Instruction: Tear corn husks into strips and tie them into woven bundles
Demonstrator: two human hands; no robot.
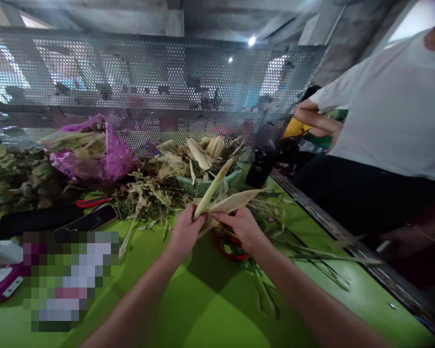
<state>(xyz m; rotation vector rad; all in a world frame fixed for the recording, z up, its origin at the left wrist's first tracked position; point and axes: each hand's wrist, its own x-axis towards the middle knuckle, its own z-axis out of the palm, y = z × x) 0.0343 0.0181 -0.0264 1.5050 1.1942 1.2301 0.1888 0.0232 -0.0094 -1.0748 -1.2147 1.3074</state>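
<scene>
Between my two hands, above the green tabletop, are pale corn husks. My left hand (pixel 187 232) is closed, thumb pressed on the base of a long, narrow yellow-green husk (pixel 215 187) that points up and away. My right hand (pixel 243 228) pinches a broad, dry corn husk leaf (pixel 239 200), whose tip stretches out to the right. The two husks overlap where my thumbs nearly meet. Partly hidden under my right hand is a red-rimmed round container (pixel 227 252) with green and yellowish bits in it.
Behind my hands stands a green basket (pixel 194 185) heaped with husks. A pink plastic bag (pixel 121 162) of husks, a phone (pixel 90 222) and red-handled scissors (pixel 93 201) lie left. A dark bottle (pixel 260 166) stands near the right edge, with a person in a white shirt (pixel 395 111) beyond.
</scene>
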